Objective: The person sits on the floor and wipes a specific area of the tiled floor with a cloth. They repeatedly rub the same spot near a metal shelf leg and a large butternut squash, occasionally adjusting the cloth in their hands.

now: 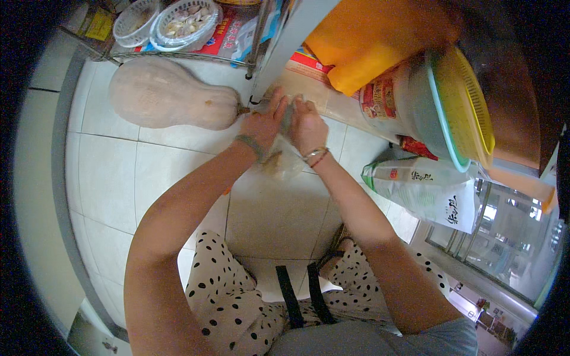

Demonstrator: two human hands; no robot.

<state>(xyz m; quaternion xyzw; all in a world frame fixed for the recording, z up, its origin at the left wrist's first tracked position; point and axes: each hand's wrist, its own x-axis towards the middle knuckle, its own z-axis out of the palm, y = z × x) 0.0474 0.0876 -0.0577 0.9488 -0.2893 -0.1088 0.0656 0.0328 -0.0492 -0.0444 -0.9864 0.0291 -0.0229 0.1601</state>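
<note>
Both my hands are on a thin, clear plastic bag (284, 166) low over the tiled floor, and its lower part hangs between my wrists. With a dark band at its wrist, my left hand (261, 127) pinches the bag's upper part. My right hand (309, 126) wears bracelets and grips the same part with bent fingers. Something pale brown shows through the plastic, too blurred to name. Left of my hands a large tan squash (172, 95) lies on the floor, its stem end close to my left hand.
A wire shelf (178, 55) at the back left holds white baskets (153, 35), one with garlic. A pale post (291, 47) stands just beyond my hands. To the right are an orange cloth (380, 41), a bucket (398, 107), yellow and teal basins (469, 107) and a white bag (421, 187).
</note>
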